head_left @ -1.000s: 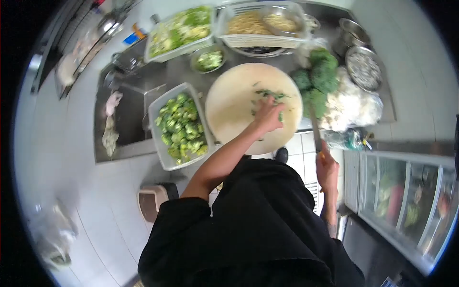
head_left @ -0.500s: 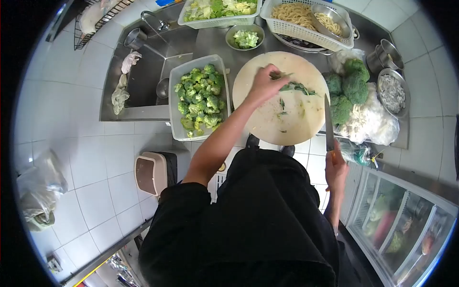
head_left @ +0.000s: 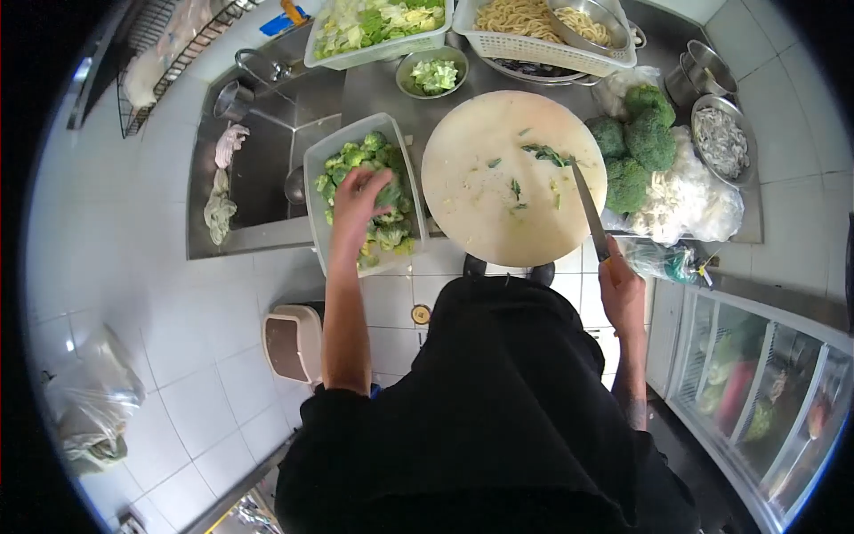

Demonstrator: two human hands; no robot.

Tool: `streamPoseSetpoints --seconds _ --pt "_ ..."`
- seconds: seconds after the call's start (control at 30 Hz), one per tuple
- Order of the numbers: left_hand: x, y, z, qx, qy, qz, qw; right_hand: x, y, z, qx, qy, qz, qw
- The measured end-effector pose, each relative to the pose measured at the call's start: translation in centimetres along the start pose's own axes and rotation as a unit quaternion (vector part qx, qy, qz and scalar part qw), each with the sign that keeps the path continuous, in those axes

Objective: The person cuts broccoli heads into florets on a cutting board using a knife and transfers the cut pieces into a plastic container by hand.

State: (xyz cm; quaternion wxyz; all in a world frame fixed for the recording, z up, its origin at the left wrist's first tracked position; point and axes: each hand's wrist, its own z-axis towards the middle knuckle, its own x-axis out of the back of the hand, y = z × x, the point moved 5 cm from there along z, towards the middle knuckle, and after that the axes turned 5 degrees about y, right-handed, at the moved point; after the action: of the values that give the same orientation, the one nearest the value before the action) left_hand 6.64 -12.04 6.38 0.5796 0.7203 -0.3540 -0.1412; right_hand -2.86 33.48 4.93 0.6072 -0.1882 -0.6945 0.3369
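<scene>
L hand [head_left: 358,203] is down in the plastic tub [head_left: 338,142] of broccoli florets [head_left: 374,142], left of the rd. chopping board [head_left: 476,209]; its fingers are curled over the pcs., can't tell if they pinch one. R hand [head_left: 623,289] is closed round the handle of a knife [head_left: 589,209], blade angled far-left over the board's right edge, tip by dk. green leafy scraps [head_left: 547,154]. More bits lie scattered mid-board. Right of the board: whole broccoli heads [head_left: 649,138] next to a clear bag [head_left: 680,200] w/ pale contents. Far side of the steel tabletop [head_left: 378,98]: metal bowl [head_left: 403,82] w/ chopped lettuce, plus basket [head_left: 534,53] w/ noodles.
</scene>
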Motion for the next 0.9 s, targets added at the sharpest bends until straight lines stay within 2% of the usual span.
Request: streamPoseSetpoints --seconds 0.13,0.27,0.33,0.47,0.53,0.6,0.9 --pt "2.6 -1.7 -0.5 0.011 0.037 0.060 0.997 -0.7 0.0 -0.4 -0.008 -0.034 0.008 0.999" --pt "-3.8 -0.8 -2.1 0.007 -0.007 0.020 1.000 -0.9 -1.6 -0.3 0.041 -0.038 0.025 0.998" --pt "-7.1 -0.7 -2.4 0.033 -0.085 -0.144 0.985 -0.5 -3.0 -0.5 0.067 -0.045 0.060 0.995" --pt "-11.1 -1.1 -2.6 0.083 -0.146 -0.170 0.971 0.8 -4.5 -0.9 0.079 -0.038 0.025 0.996" --pt "-12.5 -0.8 -2.8 0.084 -0.151 -0.170 0.970 0.9 -4.6 -1.3 0.083 -0.068 -0.016 0.994" --pt "-13.5 -0.2 -3.3 0.093 -0.114 -0.169 0.975 0.9 -4.5 -1.7 0.091 -0.065 -0.024 0.994" --pt "-15.8 0.0 -3.9 0.071 -0.143 -0.139 0.977 0.4 -5.2 -2.5 0.133 -0.044 -0.052 0.989"
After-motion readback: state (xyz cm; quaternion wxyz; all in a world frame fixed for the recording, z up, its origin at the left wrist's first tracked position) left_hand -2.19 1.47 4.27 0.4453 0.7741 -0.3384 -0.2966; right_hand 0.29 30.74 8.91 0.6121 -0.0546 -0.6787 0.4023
